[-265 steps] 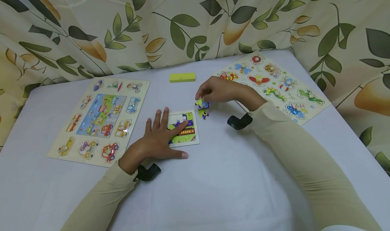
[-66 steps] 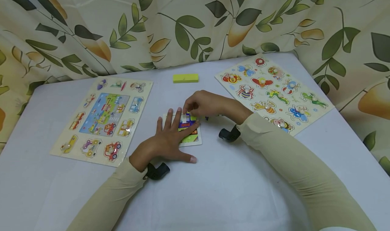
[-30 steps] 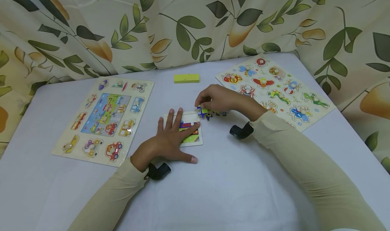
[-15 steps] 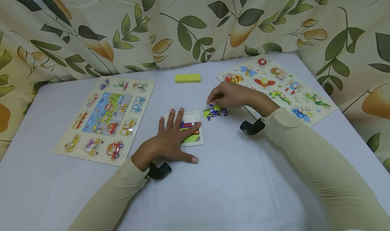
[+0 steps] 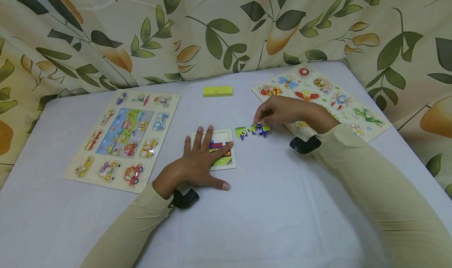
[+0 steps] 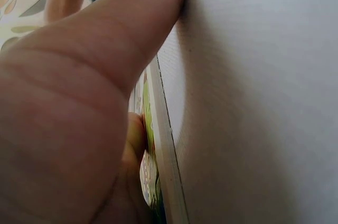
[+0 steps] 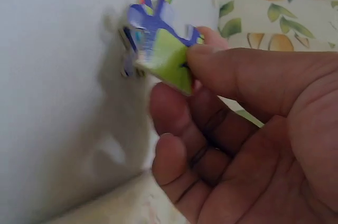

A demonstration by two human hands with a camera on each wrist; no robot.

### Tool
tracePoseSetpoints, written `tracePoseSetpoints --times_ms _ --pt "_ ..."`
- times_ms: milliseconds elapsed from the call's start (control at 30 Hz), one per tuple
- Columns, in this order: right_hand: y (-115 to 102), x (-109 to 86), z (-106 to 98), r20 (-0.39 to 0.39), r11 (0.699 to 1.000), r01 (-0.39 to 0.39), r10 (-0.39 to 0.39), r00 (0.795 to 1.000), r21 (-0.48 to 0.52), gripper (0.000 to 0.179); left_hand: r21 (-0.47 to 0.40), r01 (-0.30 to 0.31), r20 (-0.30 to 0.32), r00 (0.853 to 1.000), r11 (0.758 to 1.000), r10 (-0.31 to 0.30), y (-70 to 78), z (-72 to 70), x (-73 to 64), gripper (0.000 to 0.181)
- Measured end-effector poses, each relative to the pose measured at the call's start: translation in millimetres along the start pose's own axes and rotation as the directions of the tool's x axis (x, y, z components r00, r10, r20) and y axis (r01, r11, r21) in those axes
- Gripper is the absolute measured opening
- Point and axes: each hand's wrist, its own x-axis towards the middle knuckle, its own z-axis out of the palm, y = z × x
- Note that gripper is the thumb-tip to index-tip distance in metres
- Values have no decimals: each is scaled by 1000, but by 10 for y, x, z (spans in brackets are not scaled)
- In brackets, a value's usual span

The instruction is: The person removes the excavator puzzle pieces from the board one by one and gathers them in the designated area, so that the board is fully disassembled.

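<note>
My left hand (image 5: 194,164) rests with spread, straight fingers on a small square jigsaw puzzle in a white tray (image 5: 233,158). Its thumb reaches past the tray's near edge to the cloth. The tray's top part shows bare white; colored pieces fill the visible lower part. To the right, my right hand (image 5: 284,109) pinches a purple and green jigsaw piece (image 7: 166,57) between thumb and fingers, just over the table. Loose jigsaw pieces (image 5: 241,133) lie beside the tray, left of that hand. The left palm and fingers hide the tray's left side.
A vehicle peg-puzzle board (image 5: 120,174) lies at the left. An insect peg-puzzle board (image 5: 367,128) lies at the right, partly under the right forearm. A yellow-green block (image 5: 217,91) sits at the back, before a leaf-patterned curtain (image 5: 222,32).
The right hand has gone from the tray's top to the right, pinching a jigsaw piece. More of the tray's upper part is bare than before. The left hand stays on the tray.
</note>
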Motion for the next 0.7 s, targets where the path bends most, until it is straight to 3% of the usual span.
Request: tracePoseSetpoints --times_ms 700 --pt "46 -199 -88 -31 996 -74 72 997 -45 15 -10 -10 -18 1000 1000 10 -2 22 -3 111"
